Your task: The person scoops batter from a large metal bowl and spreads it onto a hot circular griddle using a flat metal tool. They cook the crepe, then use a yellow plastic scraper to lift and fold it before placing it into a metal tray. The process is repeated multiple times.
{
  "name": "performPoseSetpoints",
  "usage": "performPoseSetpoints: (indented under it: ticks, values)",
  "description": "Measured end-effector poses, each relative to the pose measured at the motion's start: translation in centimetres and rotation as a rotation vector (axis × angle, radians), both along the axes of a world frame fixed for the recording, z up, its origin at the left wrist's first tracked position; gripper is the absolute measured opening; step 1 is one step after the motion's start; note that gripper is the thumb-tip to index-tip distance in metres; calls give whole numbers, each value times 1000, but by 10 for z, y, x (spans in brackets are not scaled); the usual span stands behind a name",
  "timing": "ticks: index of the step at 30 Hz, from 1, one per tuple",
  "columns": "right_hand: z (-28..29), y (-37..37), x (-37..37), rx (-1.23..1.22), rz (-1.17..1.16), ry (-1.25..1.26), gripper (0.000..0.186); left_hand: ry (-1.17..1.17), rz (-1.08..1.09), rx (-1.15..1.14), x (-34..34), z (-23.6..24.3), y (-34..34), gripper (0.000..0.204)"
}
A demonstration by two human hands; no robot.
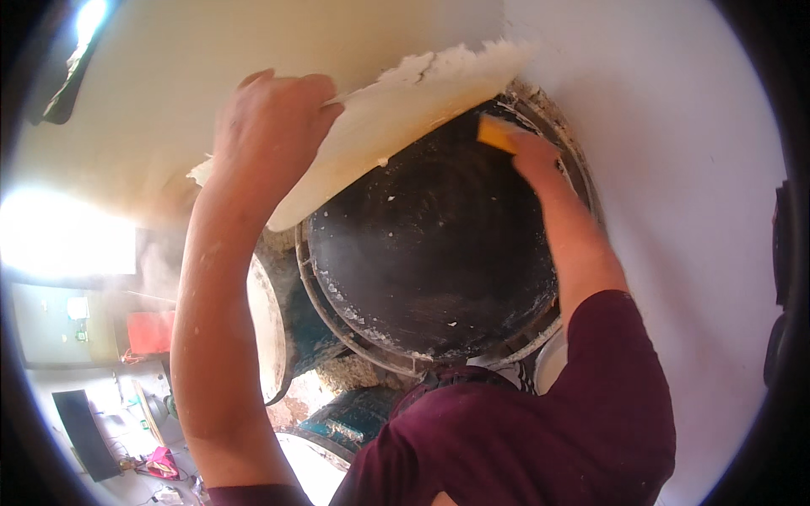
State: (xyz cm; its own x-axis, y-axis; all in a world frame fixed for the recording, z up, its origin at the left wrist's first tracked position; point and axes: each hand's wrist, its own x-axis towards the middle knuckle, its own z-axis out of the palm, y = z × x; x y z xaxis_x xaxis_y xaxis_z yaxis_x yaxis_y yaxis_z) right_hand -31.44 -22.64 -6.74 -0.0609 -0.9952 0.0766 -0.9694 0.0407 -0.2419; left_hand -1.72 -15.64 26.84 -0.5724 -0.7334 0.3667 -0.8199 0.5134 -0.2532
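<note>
My left hand grips the edge of a thin, pale sheet of cooked batter and holds it lifted off a big round black griddle. The sheet's ragged far edge reaches toward the white wall. At the griddle's far rim, my right hand holds a small yellow scraper where the sheet still touches the black surface. White crumbs dot the griddle. My dark red sleeve covers the right upper arm.
A metal ring surrounds the griddle. Teal-painted drums and a pale round basin stand below it to the left. A white wall is on the right. Clutter, a red box and bright light lie at far left.
</note>
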Motion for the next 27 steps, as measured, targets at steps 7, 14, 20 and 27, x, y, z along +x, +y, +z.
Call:
performPoseSetpoints:
  ticks: [7,14,20,27]
  values:
    - [60,101,-26,35,88,-62,35,125,24,-43,54,-13,118,2]
    - [31,292,0,-102,124,-47,41,407,241,370,103,-102,226,12]
    - [42,198,-48,78,-28,-72,30,333,474,558,130,-105,280,11]
    - [40,36,-59,75,-17,48,24,334,609,598,114,-91,280,13]
